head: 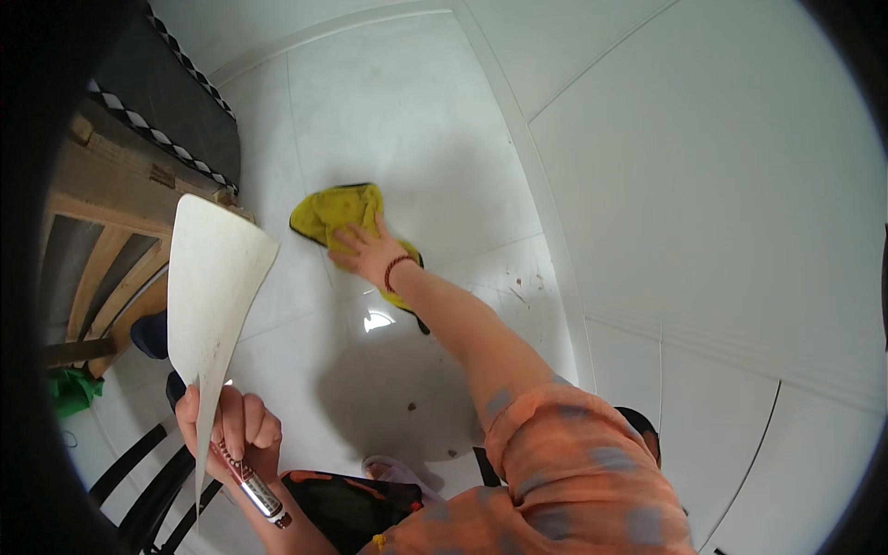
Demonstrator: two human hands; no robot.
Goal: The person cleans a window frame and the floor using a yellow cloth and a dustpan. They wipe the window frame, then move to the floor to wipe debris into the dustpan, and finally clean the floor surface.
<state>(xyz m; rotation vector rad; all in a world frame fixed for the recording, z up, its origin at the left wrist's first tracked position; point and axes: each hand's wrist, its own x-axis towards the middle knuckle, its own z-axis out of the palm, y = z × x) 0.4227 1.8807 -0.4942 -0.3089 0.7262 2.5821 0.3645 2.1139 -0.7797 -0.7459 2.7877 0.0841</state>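
Observation:
My right hand (364, 253), with a braided red bracelet at the wrist, lies spread flat on a yellow cloth (340, 208) with dark edging. The cloth rests on the glossy white tiled floor (416, 90). At the lower left, my left hand (239, 430) is closed around a thin, off-white, blade-shaped sheet (211, 277) that flares upward. In the same hand is a small tube-like item (253, 485) with red and silver patterning, slanting down along the wrist. What material the sheet is made of cannot be told.
Small brown bits (517, 282) lie near the right wall's skirting (548, 208), with a few crumbs (411, 406) nearer my feet. A slatted wooden frame (111, 194) and dark cushion with checkered piping (187, 104) stand left. Black metal bars (149, 485) and a green bag-like thing (75, 392) are lower left.

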